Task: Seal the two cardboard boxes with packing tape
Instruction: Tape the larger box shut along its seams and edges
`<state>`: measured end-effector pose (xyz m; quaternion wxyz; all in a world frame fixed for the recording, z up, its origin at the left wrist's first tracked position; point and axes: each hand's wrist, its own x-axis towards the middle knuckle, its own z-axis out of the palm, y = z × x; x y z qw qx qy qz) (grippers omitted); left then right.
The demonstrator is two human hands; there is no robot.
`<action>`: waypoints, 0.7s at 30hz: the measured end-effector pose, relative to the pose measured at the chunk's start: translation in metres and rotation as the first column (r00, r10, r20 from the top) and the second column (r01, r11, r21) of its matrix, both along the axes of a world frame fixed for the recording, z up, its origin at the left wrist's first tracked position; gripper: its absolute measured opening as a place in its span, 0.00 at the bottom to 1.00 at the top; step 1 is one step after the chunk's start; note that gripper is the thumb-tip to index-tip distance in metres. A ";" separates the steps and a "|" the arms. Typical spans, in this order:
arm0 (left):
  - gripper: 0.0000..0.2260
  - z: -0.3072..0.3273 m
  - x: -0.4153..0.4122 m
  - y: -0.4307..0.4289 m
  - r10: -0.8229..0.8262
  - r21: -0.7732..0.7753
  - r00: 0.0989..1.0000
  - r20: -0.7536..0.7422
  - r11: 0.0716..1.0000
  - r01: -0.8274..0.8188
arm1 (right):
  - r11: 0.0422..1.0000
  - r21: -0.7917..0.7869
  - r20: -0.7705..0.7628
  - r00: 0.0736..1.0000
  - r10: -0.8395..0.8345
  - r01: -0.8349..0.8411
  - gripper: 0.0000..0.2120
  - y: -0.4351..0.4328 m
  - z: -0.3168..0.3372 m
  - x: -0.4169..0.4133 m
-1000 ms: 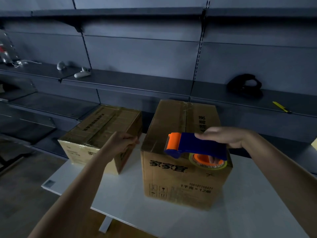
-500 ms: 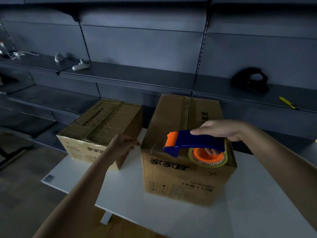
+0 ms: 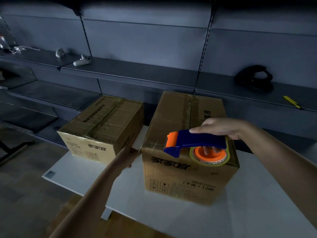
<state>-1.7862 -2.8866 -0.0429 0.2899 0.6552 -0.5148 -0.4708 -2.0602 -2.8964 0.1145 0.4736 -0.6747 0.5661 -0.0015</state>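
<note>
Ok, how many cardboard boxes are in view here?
2, both on the table: a lower box at left, a taller box at right under the tape dispenser. No others visible.

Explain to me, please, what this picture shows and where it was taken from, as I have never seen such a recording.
No machine here: a person wears a camera on the head, looking forward and down, so you see their own bare arms. On the white table stand two cardboard boxes, a smaller box on the left, a taller box on the right. The right hand grips a blue and orange tape dispenser at the taller box's near top edge. The left hand reaches between the boxes; whether it touches either is unclear.
</note>
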 end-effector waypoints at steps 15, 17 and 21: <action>0.24 -0.004 -0.043 0.023 0.157 -0.691 0.712 0.685 0.449 0.566 | 0.996 0.085 0.030 0.999 0.032 -0.034 0.25 -0.006 -0.001 -0.005; 0.22 -0.007 -0.042 0.019 0.174 -0.731 0.743 0.647 0.420 0.538 | 0.994 0.088 0.020 0.998 0.060 -0.061 0.23 -0.007 0.000 -0.005; 0.20 -0.006 -0.034 0.010 0.175 -0.727 0.729 0.662 0.389 0.567 | 0.994 0.082 0.036 0.996 0.076 -0.078 0.25 -0.008 0.002 0.001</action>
